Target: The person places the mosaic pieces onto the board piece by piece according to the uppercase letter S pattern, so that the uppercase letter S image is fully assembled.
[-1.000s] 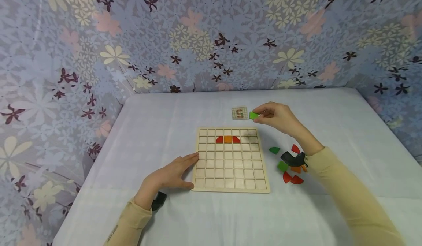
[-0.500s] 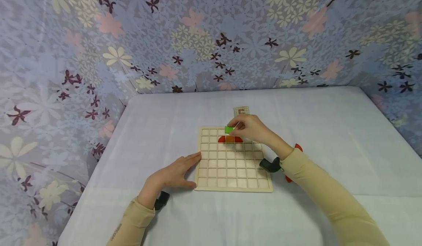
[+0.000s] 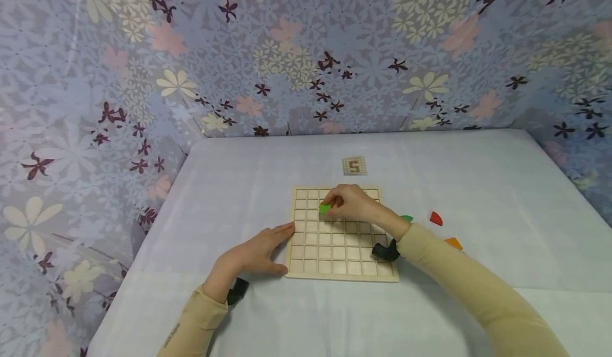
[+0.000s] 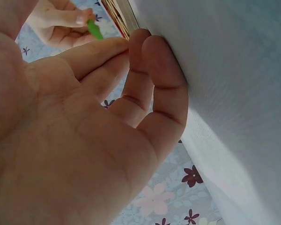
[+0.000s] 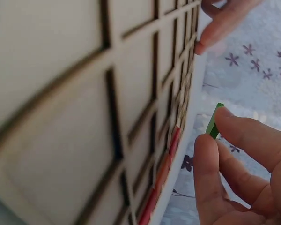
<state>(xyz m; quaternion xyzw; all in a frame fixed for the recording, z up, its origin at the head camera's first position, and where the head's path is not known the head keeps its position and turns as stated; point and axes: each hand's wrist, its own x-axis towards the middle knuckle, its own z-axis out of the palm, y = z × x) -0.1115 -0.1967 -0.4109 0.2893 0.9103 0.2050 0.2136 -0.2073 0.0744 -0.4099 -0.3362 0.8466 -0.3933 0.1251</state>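
My right hand [image 3: 351,203] pinches a small green square tile [image 3: 325,209] between thumb and fingertips, over the upper part of the wooden grid board [image 3: 325,266]. In the right wrist view the green tile [image 5: 214,123] is seen edge-on, apart from the board. A row of red [image 5: 147,211] and orange [image 5: 162,169] tiles sits in the board's cells there; in the head view the hand hides most of it. My left hand [image 3: 255,251] touches the board's left edge with its fingertips and thumb, fingers extended.
Behind the board lies a small pattern card [image 3: 354,166] with a grid. Right of the board are loose tiles: a red quarter-circle [image 3: 436,219], an orange piece [image 3: 453,243] and a partly covered green piece [image 3: 407,218]. The right sleeve [image 3: 468,282] hides others.
My right hand has carried the green tile left from beside the card, then down over the board near the red and orange row. My left hand stays at the board's edge.
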